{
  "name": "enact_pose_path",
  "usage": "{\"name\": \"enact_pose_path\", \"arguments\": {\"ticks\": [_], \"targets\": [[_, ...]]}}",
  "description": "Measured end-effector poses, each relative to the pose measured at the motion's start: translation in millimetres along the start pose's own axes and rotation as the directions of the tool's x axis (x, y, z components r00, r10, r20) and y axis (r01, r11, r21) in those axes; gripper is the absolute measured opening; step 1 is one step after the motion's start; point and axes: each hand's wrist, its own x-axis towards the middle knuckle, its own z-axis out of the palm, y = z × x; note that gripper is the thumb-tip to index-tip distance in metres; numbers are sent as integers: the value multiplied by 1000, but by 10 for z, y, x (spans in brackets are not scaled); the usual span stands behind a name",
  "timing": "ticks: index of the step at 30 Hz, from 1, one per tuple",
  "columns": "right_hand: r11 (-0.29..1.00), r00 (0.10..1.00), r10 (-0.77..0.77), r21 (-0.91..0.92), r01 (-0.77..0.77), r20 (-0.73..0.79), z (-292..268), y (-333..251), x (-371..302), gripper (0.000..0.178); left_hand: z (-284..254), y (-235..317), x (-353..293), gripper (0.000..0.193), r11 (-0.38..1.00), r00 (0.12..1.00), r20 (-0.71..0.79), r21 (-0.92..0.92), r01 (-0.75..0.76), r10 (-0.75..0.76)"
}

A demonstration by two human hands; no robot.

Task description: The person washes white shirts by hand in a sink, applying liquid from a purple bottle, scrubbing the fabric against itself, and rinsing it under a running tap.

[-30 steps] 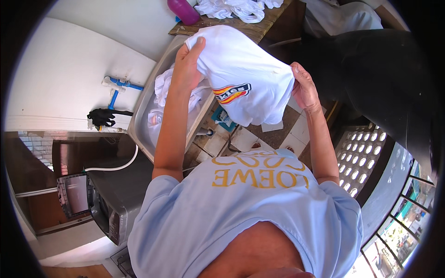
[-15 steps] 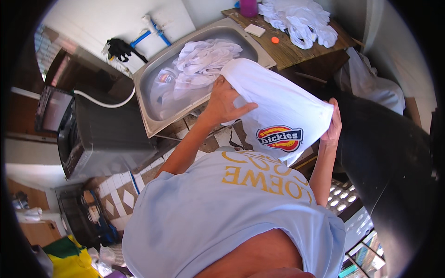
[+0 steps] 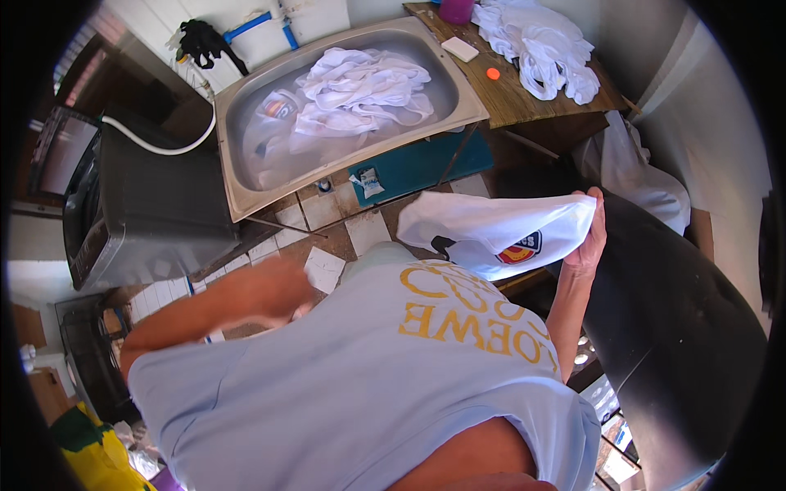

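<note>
My right hand grips one end of a white printed shirt. The shirt stretches out to the left in front of my body, its coloured badge partly folded out of sight. Smeared by motion, my left hand is beside my waist, off the shirt; its fingers cannot be made out. Ahead, a steel sink holds cloudy water and a heap of wet white clothes. One piece in the water bears a similar coloured print.
A wooden board right of the sink carries a white block, an orange cap and piled white clothes. At left stands a dark washing machine. A large black drum-like container is at right. Black gloves hang near blue pipes.
My left hand has let go of the shirt and swung back to the left, near my waist. The shirt's free end has dropped towards me, while my right hand keeps its hold.
</note>
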Motion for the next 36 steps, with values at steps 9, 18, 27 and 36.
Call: {"name": "enact_pose_path", "arguments": {"ticks": [9,18,27,36], "targets": [[1000,993,12,2,-11,-121,-4,94,175,19,341,155,-524,16,830,979,0,-530,174,-205],[1000,989,-18,-1,18,-148,28,153,230,20,470,29,-123,15,779,985,-124,-627,17,-122],[1000,990,-7,11,8,-142,41,209,288,19,514,75,336,14,735,970,-233,-669,-110,-66],[999,992,-7,33,11,-123,19,182,264,18,580,118,458,14,715,970,-241,-685,-141,-39]]}}
